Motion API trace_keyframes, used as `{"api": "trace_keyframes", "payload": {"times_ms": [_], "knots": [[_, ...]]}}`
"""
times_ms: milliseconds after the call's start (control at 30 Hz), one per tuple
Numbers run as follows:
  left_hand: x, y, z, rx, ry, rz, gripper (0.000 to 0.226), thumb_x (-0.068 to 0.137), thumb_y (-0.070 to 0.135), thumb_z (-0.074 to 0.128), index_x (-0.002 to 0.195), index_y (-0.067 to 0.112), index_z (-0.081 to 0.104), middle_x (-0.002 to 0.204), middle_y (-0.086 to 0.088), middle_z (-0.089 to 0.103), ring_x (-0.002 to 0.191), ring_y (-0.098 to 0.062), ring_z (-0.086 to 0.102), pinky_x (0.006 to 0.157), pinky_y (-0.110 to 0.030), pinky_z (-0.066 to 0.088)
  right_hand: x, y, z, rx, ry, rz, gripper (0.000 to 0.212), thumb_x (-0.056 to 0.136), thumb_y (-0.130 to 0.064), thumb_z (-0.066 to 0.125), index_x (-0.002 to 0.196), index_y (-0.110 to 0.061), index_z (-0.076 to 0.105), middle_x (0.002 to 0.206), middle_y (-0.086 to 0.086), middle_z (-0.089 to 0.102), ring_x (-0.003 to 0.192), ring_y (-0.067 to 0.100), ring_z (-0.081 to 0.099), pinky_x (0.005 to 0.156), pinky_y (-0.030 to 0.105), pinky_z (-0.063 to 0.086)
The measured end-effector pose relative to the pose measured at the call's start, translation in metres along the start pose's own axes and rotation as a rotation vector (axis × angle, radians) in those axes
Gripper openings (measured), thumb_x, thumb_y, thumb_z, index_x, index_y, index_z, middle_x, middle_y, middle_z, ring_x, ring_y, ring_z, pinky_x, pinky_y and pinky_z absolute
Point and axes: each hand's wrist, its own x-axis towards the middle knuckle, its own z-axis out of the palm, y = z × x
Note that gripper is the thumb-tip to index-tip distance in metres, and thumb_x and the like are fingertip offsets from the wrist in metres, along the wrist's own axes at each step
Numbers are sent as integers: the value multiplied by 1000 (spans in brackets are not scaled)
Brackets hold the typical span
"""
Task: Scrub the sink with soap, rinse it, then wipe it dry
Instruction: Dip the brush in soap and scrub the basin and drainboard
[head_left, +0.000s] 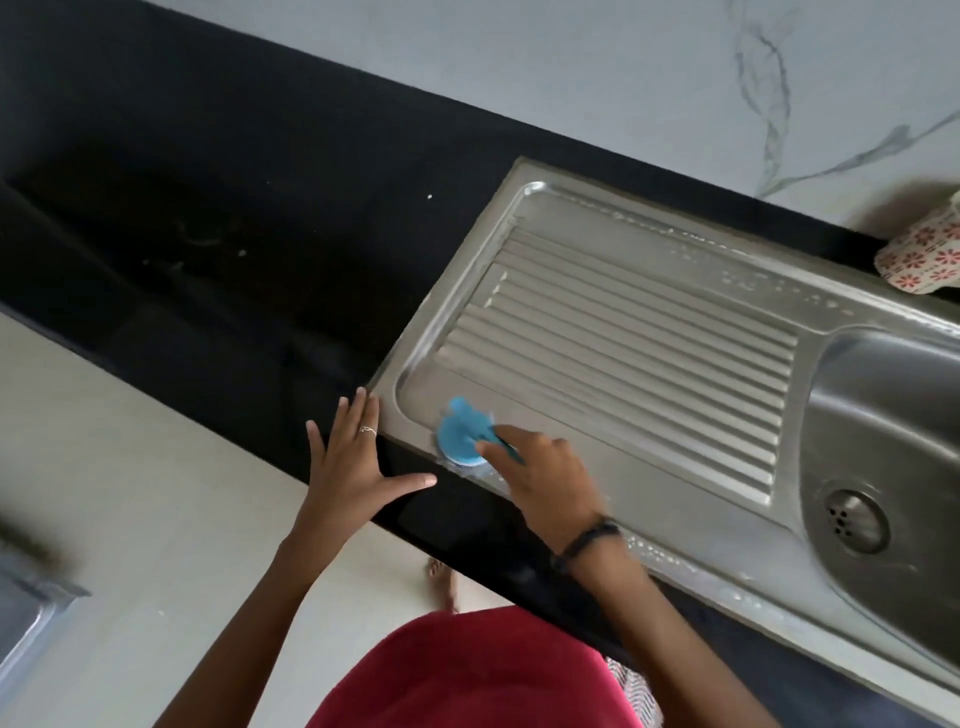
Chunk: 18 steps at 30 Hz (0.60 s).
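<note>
A steel sink (597, 493) with a ribbed drainboard lies set in a black counter (234, 218). Its bowl, with a round drain (854, 521), is at the right. My right hand (545, 473) grips a round blue scrubber (460, 434) and holds it against the drainboard's near left corner. Soapy streaks and bubbles show along the sink's rim. My left hand (353, 462) lies flat with spread fingers on the counter's front edge, fingertips at the sink's left corner.
A white cloth with a red flower print (922, 254) sits on the counter behind the sink at the right edge. A pale marble wall runs behind the counter. Light floor tiles lie below, and a grey object (31, 613) shows at the lower left.
</note>
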Motion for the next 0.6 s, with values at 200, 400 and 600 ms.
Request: {"api": "trace_keyframes", "payload": {"times_ms": [200, 400, 600], "knots": [[15, -12, -8, 23, -50, 88, 113, 73, 62, 61, 148, 12, -6, 157, -2, -11, 143, -17, -14, 110, -49, -17, -27, 21, -7, -5, 80, 134, 27, 93, -44, 46, 98, -23, 63, 52, -4, 41, 60, 26, 48, 61, 37, 43], [21, -26, -14, 38, -71, 96, 117, 71, 68, 57, 147, 13, -11, 156, -1, -16, 142, -15, -18, 108, -52, -18, 37, -49, 29, -3, 36, 51, 32, 96, -42, 41, 111, -22, 61, 80, 6, 59, 80, 29, 59, 62, 29, 36], [21, -37, -12, 30, -46, 136, 135, 42, 94, 18, 147, 14, -13, 155, 1, -19, 134, -4, -25, 103, -48, -25, 23, -57, 31, -65, 58, 52, 32, 96, -44, 40, 112, -24, 59, 74, -2, 52, 66, 19, 47, 54, 25, 33]]}}
